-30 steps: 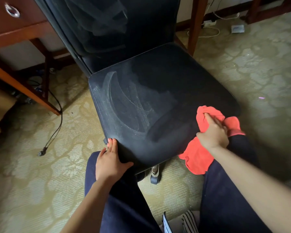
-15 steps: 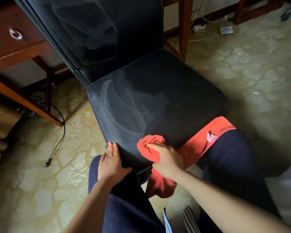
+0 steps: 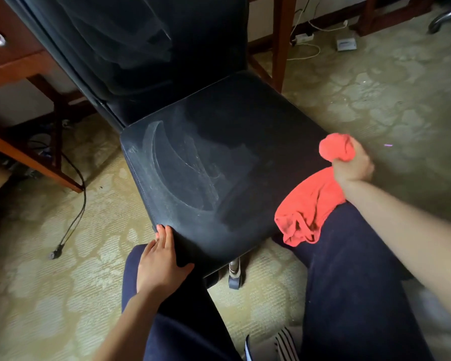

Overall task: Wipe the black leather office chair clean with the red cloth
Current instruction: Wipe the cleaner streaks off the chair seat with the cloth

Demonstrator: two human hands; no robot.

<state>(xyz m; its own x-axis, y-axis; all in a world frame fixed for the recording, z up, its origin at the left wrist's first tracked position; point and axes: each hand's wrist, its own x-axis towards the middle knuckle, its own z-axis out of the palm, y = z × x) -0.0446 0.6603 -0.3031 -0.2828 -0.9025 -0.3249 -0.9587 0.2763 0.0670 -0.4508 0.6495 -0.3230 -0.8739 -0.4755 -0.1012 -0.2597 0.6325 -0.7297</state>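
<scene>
Two bare hands work at a black leather office chair (image 3: 219,162) that stands on a pale patterned carpet (image 3: 50,295). Its square seat fills the middle of the view, dull with grey dust and marked by curved streaks on its left half, while the darker right half looks cleaner. The tall backrest rises behind it toward the top edge. A dark reddish-brown wooden desk (image 3: 13,63) stands to the left of the chair, with a round metal drawer pull at its front. Dark navy trouser legs (image 3: 354,295) flank the near edge of the seat, one knee on each side.

The crumpled red cloth (image 3: 310,204) lies at the right edge of the seat, its loose lower part draped over the right knee and its upper end bunched into a ball. The right hand (image 3: 353,168) is closed in a fist around that bunched end, just beside the seat's right corner. The left hand (image 3: 162,264) rests flat on the near left corner of the seat, fingers straight and together, thumb spread along the front edge, gripping nothing. A black cable (image 3: 73,217) trails over the carpet under the desk. One grey caster wheel (image 3: 235,280) shows below the seat's front edge.
</scene>
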